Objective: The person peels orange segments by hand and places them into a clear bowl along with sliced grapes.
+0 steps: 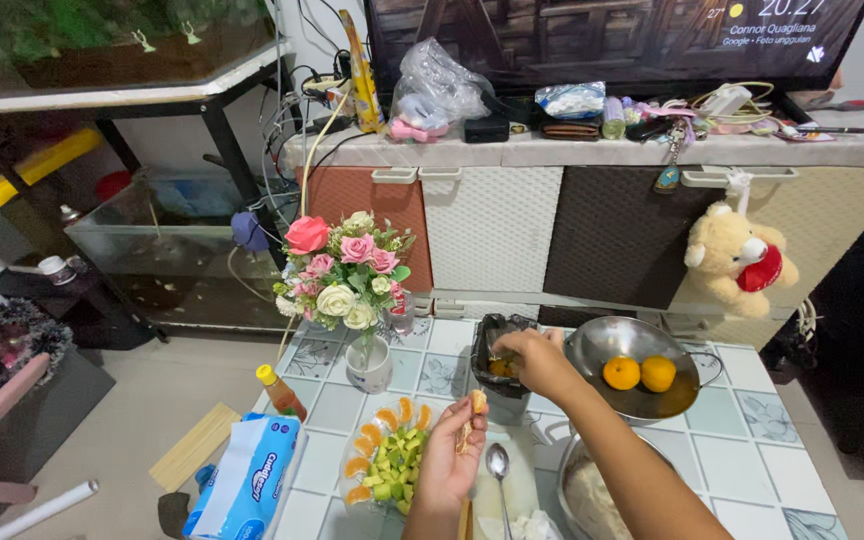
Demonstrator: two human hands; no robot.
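Left hand [449, 455] pinches a small orange segment [476, 402] above the tiled worktop [752, 450]: soft, slippery, best held lightly at its ends. Right hand [537, 362], fingers together, reaches into a black bag [487, 335].

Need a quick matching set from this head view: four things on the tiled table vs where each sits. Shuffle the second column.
1. oranges
2. flower vase
3. spoon
4. tissue pack

a. near left table corner
b. right of the fruit plate
c. inside the metal bowl
d. far left, behind the fruit plate

Pairs: 1-c, 2-d, 3-b, 4-a
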